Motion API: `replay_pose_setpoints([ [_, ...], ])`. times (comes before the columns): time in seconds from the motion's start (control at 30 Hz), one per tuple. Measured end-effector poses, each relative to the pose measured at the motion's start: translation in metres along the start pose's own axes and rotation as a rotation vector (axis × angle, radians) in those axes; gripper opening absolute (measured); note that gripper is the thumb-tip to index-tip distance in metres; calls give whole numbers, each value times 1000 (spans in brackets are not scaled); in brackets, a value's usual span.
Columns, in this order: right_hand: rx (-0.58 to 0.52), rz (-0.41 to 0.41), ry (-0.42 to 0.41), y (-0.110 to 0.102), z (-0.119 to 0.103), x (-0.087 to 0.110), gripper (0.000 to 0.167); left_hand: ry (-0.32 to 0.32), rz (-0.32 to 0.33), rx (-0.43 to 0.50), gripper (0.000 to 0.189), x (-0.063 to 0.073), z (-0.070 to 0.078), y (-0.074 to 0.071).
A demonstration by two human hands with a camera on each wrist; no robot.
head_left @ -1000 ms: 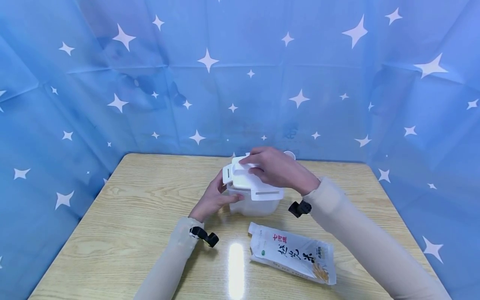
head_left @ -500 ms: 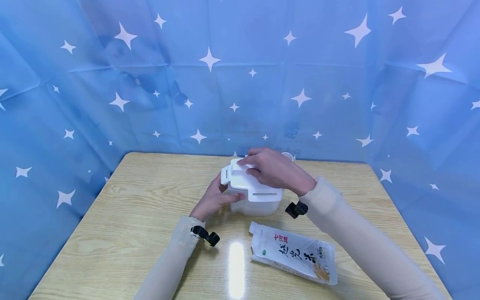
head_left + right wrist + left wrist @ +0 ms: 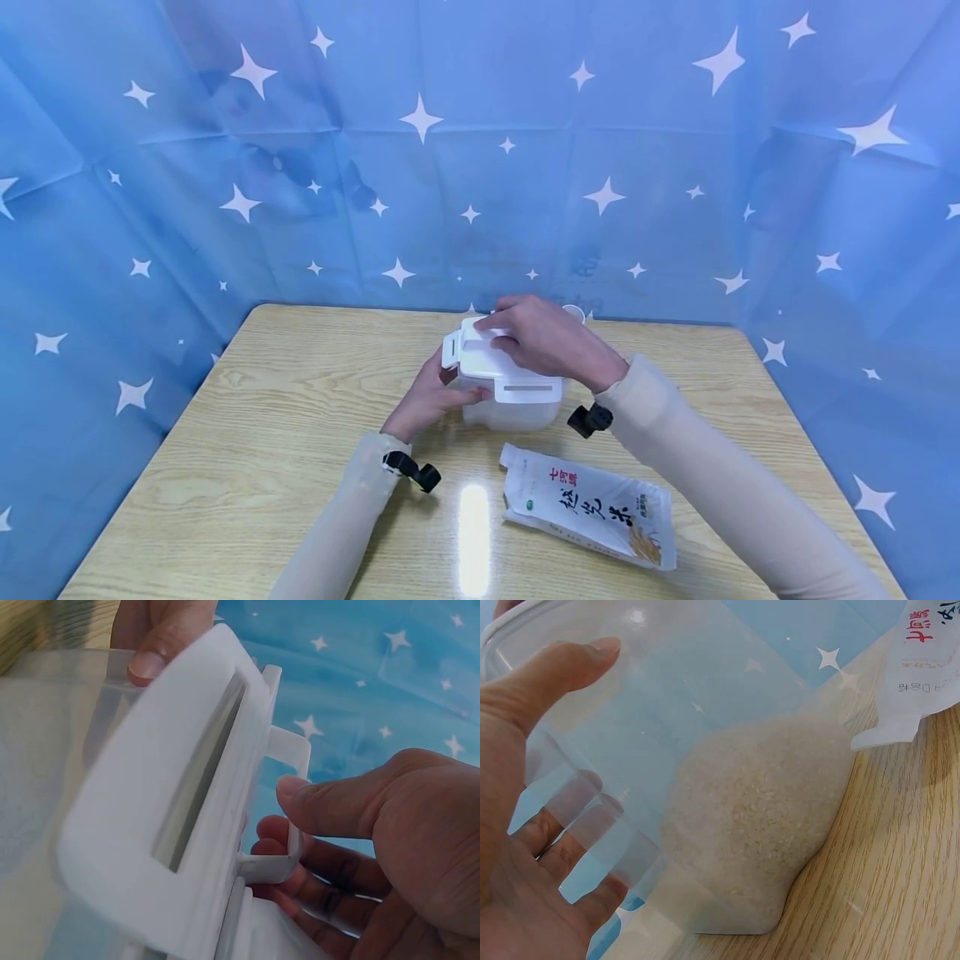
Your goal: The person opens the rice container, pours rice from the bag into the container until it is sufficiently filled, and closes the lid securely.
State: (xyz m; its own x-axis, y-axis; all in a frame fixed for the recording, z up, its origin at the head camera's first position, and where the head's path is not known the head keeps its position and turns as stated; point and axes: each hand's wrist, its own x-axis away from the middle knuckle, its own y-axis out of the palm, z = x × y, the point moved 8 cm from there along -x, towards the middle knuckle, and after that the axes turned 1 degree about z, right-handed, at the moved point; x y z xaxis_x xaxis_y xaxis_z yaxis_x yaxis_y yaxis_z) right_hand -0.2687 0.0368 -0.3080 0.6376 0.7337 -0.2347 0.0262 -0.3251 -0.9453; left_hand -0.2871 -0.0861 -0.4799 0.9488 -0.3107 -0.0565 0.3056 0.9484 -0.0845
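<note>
A clear plastic container (image 3: 521, 417) stands toward the back of the table, with white rice (image 3: 757, 802) heaped in its bottom. My left hand (image 3: 429, 402) holds its left side, thumb on the front wall and fingers round the far side. On top lies a white lid (image 3: 480, 360) with side flaps that stick out. My right hand (image 3: 546, 340) grips the lid's loop handle (image 3: 300, 742), thumb on one side and fingers curled through from the other. Whether the lid is pressed fully down cannot be told.
A white printed rice bag (image 3: 588, 508) lies flat on the wooden table (image 3: 300, 433), in front of the container. Behind my right hand a small round white thing (image 3: 574, 312) shows in part. A blue curtain (image 3: 480, 167) with white stars hangs along the back and sides.
The lid has come down a little and sits more level on the container, with my right hand still on its handle. My left hand has kept its hold.
</note>
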Motion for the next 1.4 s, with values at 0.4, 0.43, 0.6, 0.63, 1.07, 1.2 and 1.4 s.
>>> replay_pose_setpoints([
  [0.4,-16,28,-3,-1,-2,0,29,13,-5,-15,85,-1,0,0],
  [0.43,-19,30,-3,-1,-2,0,29,15,-8,-17,84,-1,0,0],
  [0.6,-25,16,19,0,0,-1,29,6,-12,-26,85,-1,1,0],
  [0.63,-25,13,23,0,0,-2,29,0,-9,-28,86,-1,1,0],
  [1.07,-24,-6,38,0,1,-4,29,-13,1,-21,90,0,1,-1],
  [1.2,-26,-14,44,1,3,-4,29,-17,0,-10,90,0,1,-1],
  [1.4,-25,-17,64,1,5,-5,28,-21,1,-13,90,0,0,-1],
])
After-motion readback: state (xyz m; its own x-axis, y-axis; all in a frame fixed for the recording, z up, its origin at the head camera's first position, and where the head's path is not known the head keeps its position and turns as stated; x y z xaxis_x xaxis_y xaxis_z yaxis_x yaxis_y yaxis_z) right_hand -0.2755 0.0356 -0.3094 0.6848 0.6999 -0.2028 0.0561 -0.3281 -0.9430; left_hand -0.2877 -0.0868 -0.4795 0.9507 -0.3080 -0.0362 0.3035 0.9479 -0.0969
